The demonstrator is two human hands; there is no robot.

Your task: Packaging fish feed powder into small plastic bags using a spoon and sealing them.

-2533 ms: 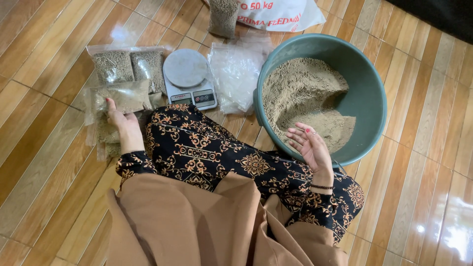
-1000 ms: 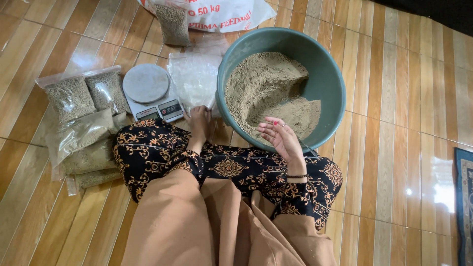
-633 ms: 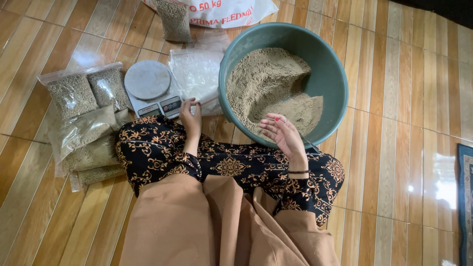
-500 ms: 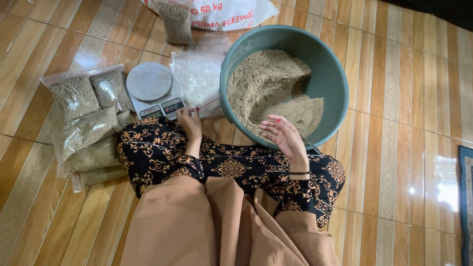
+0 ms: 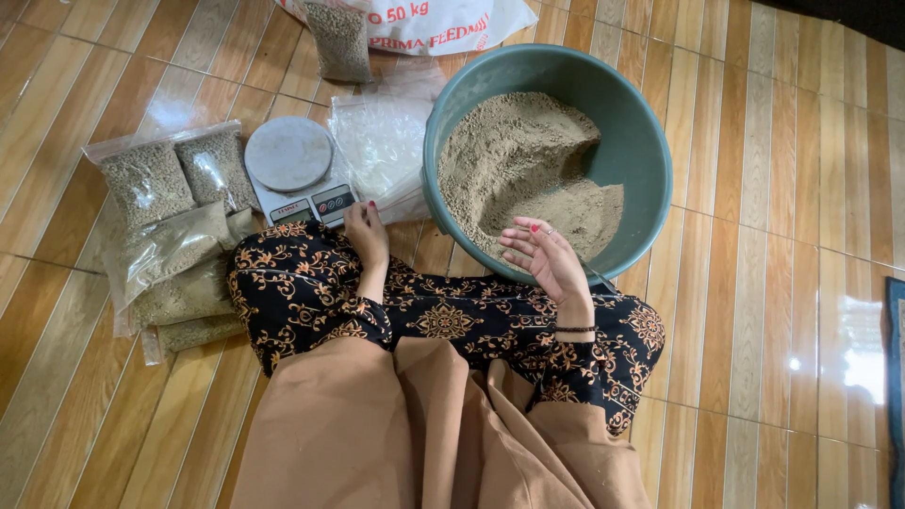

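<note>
Person seated on a wooden plank floor (image 5: 773,283), patterned legs crossed, view from above.

Left hand (image 5: 366,229): palm down, fingers loosely extended, holding nothing. Fingertips lie at the near edge of a small digital scale (image 5: 297,170), just by its display panel; whether they actually touch the scale cannot be told. The scale's round platform is bare.

Right hand (image 5: 545,256): palm turned up, fingers spread and slightly curled, empty. It hovers over the near rim of a large teal basin (image 5: 641,151), directly ahead of this hand. The basin holds a heap of tan granular feed (image 5: 514,165), piled higher on the side toward the left hand.

Between the two hands, just beyond them: a stack of empty clear plastic bags (image 5: 377,141) on the floor, touching the scale and the basin.

Outward of the left hand: filled clear bags of feed (image 5: 174,236), several overlapping, lying flat.

Far beyond both hands: a white sack (image 5: 443,24) with one more filled bag (image 5: 339,40) lying against it.
</note>
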